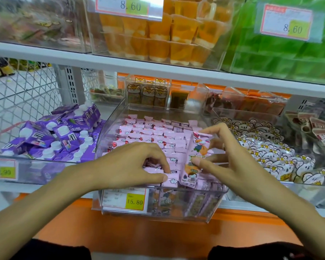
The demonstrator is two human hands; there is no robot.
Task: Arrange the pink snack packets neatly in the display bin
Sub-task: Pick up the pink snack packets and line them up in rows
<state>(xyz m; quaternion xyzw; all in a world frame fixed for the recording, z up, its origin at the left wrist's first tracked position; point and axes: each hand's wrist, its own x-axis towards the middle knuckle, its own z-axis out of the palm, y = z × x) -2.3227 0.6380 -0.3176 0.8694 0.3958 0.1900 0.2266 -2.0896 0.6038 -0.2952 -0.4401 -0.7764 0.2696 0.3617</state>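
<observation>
A clear acrylic display bin (109, 132) in the middle of the shelf holds several pink snack packets (158, 134) packed in rows. My left hand (131, 164) rests on the front rows, thumb and fingertips pinching a pink packet (172, 180) near the front wall. My right hand (231, 162) holds a strip of pink packets with cartoon prints (197, 156) upright over the bin's right part, thumb on its face and fingers behind. A yellow price tag reading 15.80 (134, 201) sits on the bin's front.
Purple drink cartons (51, 136) fill the bin to the left. A bin of white flower-print packets (270, 152) stands to the right. Small bins sit behind, and an upper shelf (158, 66) with orange jelly cups (158, 34) overhangs. An orange ledge (139, 233) runs below.
</observation>
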